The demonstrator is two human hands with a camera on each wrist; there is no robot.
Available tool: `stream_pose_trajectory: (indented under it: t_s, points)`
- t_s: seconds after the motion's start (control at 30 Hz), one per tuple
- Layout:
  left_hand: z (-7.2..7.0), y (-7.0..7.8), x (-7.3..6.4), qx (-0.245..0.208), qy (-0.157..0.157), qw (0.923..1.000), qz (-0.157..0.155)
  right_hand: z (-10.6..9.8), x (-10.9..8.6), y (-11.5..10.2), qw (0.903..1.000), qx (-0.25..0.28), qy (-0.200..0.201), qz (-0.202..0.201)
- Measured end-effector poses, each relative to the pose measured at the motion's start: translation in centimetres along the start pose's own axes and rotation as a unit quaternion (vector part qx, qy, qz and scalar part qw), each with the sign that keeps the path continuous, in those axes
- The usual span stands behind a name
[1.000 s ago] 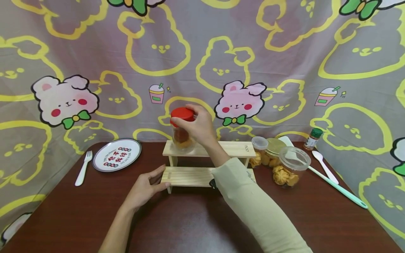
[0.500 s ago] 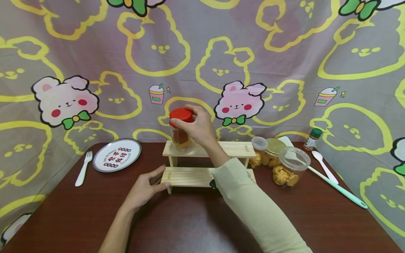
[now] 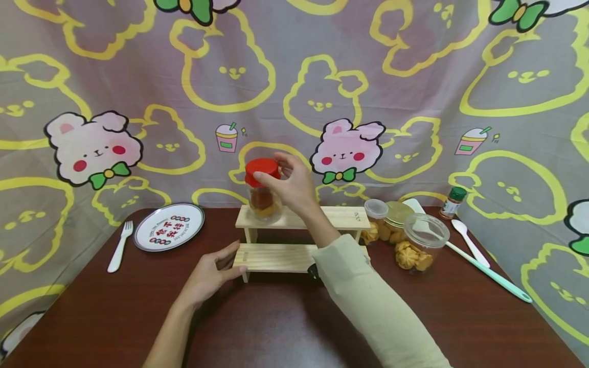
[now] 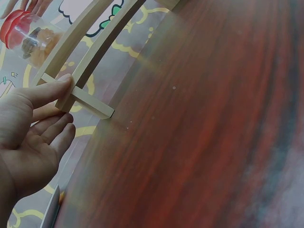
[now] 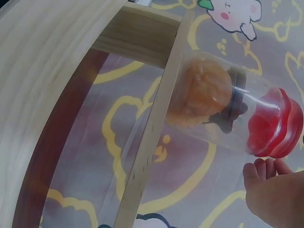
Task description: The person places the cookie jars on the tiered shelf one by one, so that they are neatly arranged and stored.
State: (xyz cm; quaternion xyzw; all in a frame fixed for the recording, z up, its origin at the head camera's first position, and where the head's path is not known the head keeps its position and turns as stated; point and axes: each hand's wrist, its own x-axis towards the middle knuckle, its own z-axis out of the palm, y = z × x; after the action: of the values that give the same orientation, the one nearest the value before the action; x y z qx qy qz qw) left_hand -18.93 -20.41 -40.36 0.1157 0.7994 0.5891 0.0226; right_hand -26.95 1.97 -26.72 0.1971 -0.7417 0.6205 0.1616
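A clear jar with a red screw lid (image 3: 262,171) stands upright on the upper board of a two-tier wooden rack (image 3: 276,257). Inside the jar (image 5: 204,95) are an orange-brown lump and something dark. My right hand (image 3: 294,185) is at the lid's right side, thumb by its front, fingers loosely spread behind. In the right wrist view, the fingertips (image 5: 259,171) lie beside the lid's edge, barely touching or just apart. My left hand (image 3: 209,273) pinches the left end of the lower board; in the left wrist view, its thumb (image 4: 52,90) presses the wood.
Right of the rack stand a small tub (image 3: 376,209), a gold-lidded jar (image 3: 399,213) and a clear tub of brown pieces (image 3: 425,235). Beyond lie a mint-handled spatula (image 3: 494,276), a white spoon (image 3: 469,240) and a green-capped bottle (image 3: 453,203). A plate (image 3: 144,237) and fork (image 3: 118,250) lie left.
My right hand has loosened from the red lid and slid slightly right, its thumb drawing back across the lid. The jar stays on the upper board. My left hand keeps its place on the rack.
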Motion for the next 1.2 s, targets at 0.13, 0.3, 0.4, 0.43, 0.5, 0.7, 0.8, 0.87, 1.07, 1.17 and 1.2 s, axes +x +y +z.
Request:
stream_pose_trajectory:
  t_s: [0.13,0.3,0.4,0.43,0.5,0.7,0.8,0.87,1.07,1.17,1.2]
  points:
    - [0.0,0.1,-0.1,-0.002,0.000,1.0000,0.002,-0.6,-0.2,0.2,0.9999,0.009,0.007,-0.009]
    - [0.0,0.1,-0.1,0.001,0.001,1.0000,-0.002,-1.4,-0.7,0.5,0.9994,-0.005,0.012,-0.031]
    - [-0.1,0.0,0.0,0.003,0.001,1.0000,-0.004,-2.0,-1.0,0.7,0.9988,-0.027,0.016,-0.037]
    - [-0.1,0.0,0.0,0.003,0.001,1.0000,-0.004,-2.3,-1.1,0.7,0.9986,-0.032,0.018,-0.039]
    - [-0.1,0.1,0.0,0.003,0.001,1.0000,-0.004,-2.8,-1.3,0.9,0.9981,-0.040,0.021,-0.042]
    - [0.1,0.1,-0.1,0.010,0.000,0.9999,0.000,-4.5,-1.8,1.6,0.9975,-0.050,0.028,-0.042]
    - [0.0,0.1,0.0,0.014,0.000,0.9999,0.000,-5.4,-2.1,1.8,0.9970,-0.055,0.035,-0.042]
    - [0.0,0.0,0.0,0.015,0.000,0.9999,-0.001,-6.0,-2.4,2.0,0.9970,-0.056,0.038,-0.037]
    - [0.1,0.0,0.0,0.025,0.003,0.9997,-0.006,-7.7,-3.4,2.5,0.9965,-0.067,0.047,-0.020]
    - [0.1,0.0,0.0,0.022,0.002,0.9997,-0.007,-8.7,-3.8,2.9,0.9954,-0.080,0.049,-0.018]
    - [0.1,0.0,0.0,0.022,0.000,0.9998,-0.005,-9.0,-4.0,3.0,0.9952,-0.084,0.048,-0.018]
